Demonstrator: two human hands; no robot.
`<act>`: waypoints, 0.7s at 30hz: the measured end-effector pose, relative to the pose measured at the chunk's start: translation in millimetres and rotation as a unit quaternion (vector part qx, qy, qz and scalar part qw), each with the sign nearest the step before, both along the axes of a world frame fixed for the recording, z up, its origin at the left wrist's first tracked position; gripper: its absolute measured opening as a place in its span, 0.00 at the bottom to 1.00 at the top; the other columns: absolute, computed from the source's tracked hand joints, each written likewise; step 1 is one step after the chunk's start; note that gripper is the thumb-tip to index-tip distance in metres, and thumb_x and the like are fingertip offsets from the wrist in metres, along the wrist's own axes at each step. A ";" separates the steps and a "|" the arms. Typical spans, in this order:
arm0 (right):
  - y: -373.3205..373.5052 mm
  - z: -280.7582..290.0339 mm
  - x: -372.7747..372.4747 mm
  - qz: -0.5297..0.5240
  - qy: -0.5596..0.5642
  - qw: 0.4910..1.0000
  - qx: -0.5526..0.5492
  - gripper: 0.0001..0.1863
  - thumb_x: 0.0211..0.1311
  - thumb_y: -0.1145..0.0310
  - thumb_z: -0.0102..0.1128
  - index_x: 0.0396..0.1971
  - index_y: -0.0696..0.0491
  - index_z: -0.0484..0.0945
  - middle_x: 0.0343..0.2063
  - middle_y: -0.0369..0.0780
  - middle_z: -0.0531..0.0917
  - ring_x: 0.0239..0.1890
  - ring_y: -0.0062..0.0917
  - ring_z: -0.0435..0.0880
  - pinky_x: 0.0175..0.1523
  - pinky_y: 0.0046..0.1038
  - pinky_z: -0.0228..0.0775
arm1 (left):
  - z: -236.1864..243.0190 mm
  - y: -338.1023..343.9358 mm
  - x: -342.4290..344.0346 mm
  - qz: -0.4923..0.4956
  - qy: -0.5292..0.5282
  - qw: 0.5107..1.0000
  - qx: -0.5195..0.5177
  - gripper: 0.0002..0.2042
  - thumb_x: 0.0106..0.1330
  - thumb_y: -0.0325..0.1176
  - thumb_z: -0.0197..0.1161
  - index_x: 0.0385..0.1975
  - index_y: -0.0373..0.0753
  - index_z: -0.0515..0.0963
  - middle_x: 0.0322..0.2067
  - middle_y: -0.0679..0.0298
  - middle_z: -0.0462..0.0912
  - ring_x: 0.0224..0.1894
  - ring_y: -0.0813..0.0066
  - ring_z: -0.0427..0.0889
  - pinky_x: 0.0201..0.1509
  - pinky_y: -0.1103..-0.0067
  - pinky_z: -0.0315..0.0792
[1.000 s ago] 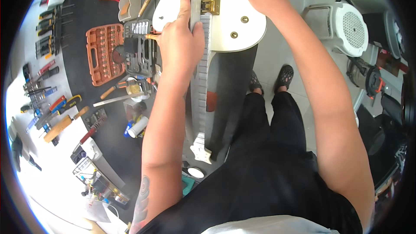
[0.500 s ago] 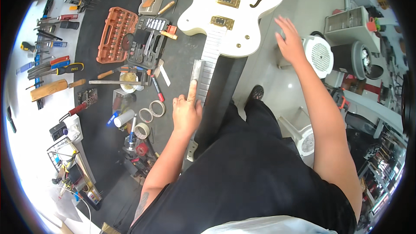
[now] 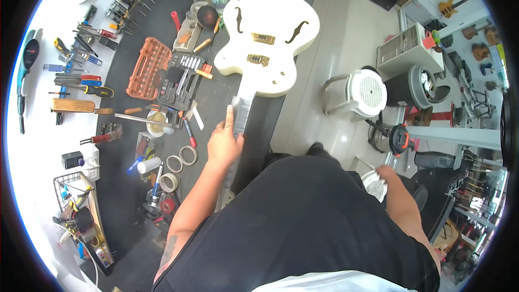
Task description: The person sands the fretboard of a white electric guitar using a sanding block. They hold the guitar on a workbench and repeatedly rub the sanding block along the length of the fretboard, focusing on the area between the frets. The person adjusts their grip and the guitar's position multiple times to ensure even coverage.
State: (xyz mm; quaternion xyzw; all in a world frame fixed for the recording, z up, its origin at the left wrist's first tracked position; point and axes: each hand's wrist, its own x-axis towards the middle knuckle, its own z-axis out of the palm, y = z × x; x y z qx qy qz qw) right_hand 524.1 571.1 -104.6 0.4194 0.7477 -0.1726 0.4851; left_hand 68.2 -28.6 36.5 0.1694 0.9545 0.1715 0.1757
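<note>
A white hollow-body guitar (image 3: 270, 16) with gold pickups lies on the dark workbench, its neck pointing toward me. My left hand (image 3: 224, 145) is over the fretboard (image 3: 244, 114), index finger stretched along a grey metal bar (image 3: 237, 101) and the other fingers curled. The bar rests along the neck's left side; part of it is hidden under the hand. Out to the right, away from the guitar, my right hand (image 3: 383, 173) hangs low beside a white plastic stool (image 3: 374, 186). Its fingers are blurred and partly hidden.
Left of the neck lie an orange tool case (image 3: 147, 67), a marker (image 3: 190, 134), tape rolls (image 3: 168, 183) and a long metal rod (image 3: 143, 119). Screwdrivers and pliers (image 3: 81, 80) hang on the left wall. Another white stool (image 3: 363, 93), a bin (image 3: 411, 86) and a vacuum (image 3: 392, 139) stand on the floor.
My right hand has swung down and back from beside the guitar body to the nearer stool. My view has shifted, showing more of the bench's far end. My left hand stays on the bar.
</note>
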 end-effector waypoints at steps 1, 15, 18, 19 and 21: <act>0.4 -4.4 16.3 -0.005 0.003 0.998 -0.056 0.21 0.71 0.56 0.60 0.54 0.56 0.85 0.46 0.48 0.90 0.45 0.42 0.92 0.45 0.50 0.84 | 5.4 4.0 -2.2 0.007 0.019 1.000 -0.003 0.49 0.67 0.39 0.69 0.85 0.49 0.45 0.65 0.34 0.76 0.62 0.36 0.82 0.64 0.54 0.79; 77.6 20.5 -105.3 -0.112 0.456 0.883 0.022 0.23 0.67 0.61 0.65 0.58 0.57 0.85 0.55 0.48 0.89 0.60 0.43 0.87 0.66 0.39 0.76 | 1.3 216.0 57.0 0.113 -0.320 0.861 0.379 0.31 0.73 0.40 0.66 0.74 0.37 0.71 0.59 0.50 0.84 0.60 0.57 0.84 0.62 0.62 0.77; -11.4 154.2 -194.0 -0.076 0.622 0.779 -0.018 0.28 0.72 0.64 0.62 0.68 0.58 0.74 0.67 0.52 0.78 0.70 0.42 0.78 0.73 0.37 0.68 | -20.7 290.6 64.3 0.320 -0.444 0.657 0.517 0.35 0.77 0.47 0.62 0.79 0.38 0.61 0.64 0.50 0.80 0.60 0.55 0.82 0.64 0.58 0.75; -35.5 196.7 -215.0 -0.011 0.684 0.727 -0.054 0.30 0.71 0.66 0.62 0.70 0.59 0.71 0.71 0.52 0.73 0.75 0.44 0.69 0.78 0.39 0.62 | -24.2 321.8 68.2 0.366 -0.459 0.606 0.536 0.37 0.78 0.48 0.61 0.80 0.38 0.57 0.64 0.49 0.79 0.60 0.55 0.81 0.64 0.59 0.75; -81.8 247.6 -246.1 0.149 0.761 0.623 -0.100 0.32 0.72 0.61 0.61 0.72 0.57 0.70 0.74 0.50 0.70 0.78 0.47 0.66 0.80 0.44 0.56 | -4.4 384.4 80.1 0.316 -0.465 0.630 0.536 0.38 0.80 0.54 0.56 0.80 0.36 0.54 0.68 0.47 0.75 0.65 0.53 0.78 0.69 0.57 0.71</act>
